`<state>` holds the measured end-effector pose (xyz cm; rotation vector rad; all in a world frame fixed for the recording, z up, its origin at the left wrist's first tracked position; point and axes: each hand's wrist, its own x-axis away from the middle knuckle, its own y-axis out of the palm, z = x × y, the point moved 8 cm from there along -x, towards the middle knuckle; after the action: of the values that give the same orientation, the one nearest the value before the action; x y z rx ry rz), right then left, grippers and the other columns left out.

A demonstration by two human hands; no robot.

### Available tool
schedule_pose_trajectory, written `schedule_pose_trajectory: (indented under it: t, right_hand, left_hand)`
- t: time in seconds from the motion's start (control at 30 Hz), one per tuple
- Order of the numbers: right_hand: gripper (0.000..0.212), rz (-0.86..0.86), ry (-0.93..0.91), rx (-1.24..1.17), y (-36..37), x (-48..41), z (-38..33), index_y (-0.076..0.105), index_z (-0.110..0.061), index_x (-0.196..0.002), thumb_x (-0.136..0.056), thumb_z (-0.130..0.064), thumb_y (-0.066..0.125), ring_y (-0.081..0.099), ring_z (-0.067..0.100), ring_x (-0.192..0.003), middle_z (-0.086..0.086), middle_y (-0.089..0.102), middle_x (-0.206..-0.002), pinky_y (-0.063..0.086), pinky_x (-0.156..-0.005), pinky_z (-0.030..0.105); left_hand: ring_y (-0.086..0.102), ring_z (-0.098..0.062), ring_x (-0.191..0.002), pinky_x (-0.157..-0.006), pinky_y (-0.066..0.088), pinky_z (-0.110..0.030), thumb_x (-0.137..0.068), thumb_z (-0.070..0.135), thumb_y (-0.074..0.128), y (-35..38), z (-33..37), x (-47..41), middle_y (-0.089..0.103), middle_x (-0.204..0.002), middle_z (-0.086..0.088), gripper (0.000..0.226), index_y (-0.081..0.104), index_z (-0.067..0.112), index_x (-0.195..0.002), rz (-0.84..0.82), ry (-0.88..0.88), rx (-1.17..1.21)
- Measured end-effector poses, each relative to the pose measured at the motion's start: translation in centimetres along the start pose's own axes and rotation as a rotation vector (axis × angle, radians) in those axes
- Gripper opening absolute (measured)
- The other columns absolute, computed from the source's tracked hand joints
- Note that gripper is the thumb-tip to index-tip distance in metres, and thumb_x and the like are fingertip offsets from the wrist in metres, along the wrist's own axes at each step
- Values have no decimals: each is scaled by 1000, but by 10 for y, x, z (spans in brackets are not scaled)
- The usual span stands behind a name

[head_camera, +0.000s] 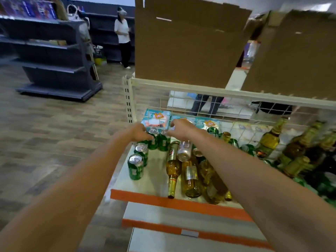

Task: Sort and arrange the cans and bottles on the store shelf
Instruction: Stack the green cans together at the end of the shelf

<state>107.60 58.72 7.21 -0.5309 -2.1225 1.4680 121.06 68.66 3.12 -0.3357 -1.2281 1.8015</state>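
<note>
Green cans stand upright in a line along the left end of the cream shelf (156,179). The nearest green can (135,167) is by the front, a second one (141,153) behind it. At the back, my left hand (140,132) wraps a green can (153,140), and my right hand (181,129) pinches the top of the can beside it (163,142). Amber glass bottles (172,171) lie on their sides in a heap to the right, with a silver can (184,150) among them.
A wire mesh back panel (236,113) closes the shelf's rear, with pastel boxes (157,119) behind it. Upright yellow bottles (269,140) and more green cans crowd the right. Cardboard boxes (189,42) sit on top. A person (123,35) stands by dark shelving (54,57) at left.
</note>
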Motion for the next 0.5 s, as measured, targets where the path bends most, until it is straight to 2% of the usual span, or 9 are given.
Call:
schedule_pose_trajectory:
  t: [0.1, 0.23, 0.3, 0.4, 0.5]
  right_hand:
    - [48, 74, 50, 41, -39, 16, 22, 53, -9, -134, -96, -38, 58, 56, 31, -116, 13, 57, -133, 46, -91, 37]
    - [40, 154, 125, 58, -88, 45, 58, 57, -11, -124, -94, -38, 57, 58, 30, -110, 8, 60, -122, 49, -87, 38]
    - [38, 194, 157, 60, -107, 65, 79, 60, -12, -122, -94, -37, 57, 59, 29, -112, 6, 62, -121, 49, -90, 38]
    - [42, 209, 242, 80, -126, 105, 117, 59, -11, -128, -97, -40, 56, 59, 30, -112, 8, 62, -125, 50, -95, 42]
    - [40, 231, 312, 79, -139, 156, 165, 59, -10, -126, -98, -38, 56, 59, 31, -111, 8, 63, -124, 49, -93, 37]
  left_hand:
    - [55, -29, -117, -96, 42, -34, -88, 37, 71, -18, 64, 3, 59, -130, -14, 55, 57, 8, -132, 49, 126, -129]
    - [55, -30, -121, -99, 43, -35, -88, 36, 70, -29, 155, 11, 58, -134, -15, 58, 55, 6, -136, 55, 270, -234]
    - [52, -30, -125, -100, 40, -34, -89, 38, 69, -31, 201, 20, 56, -137, -13, 58, 54, 7, -136, 83, 350, -274]
    - [58, -30, -116, -95, 45, -35, -87, 41, 70, -21, 263, 39, 62, -128, -13, 53, 61, 7, -127, 87, 447, -305]
    - [60, -29, -110, -88, 46, -34, -86, 39, 71, 10, 320, 58, 64, -120, -10, 47, 64, 8, -121, 57, 533, -352]
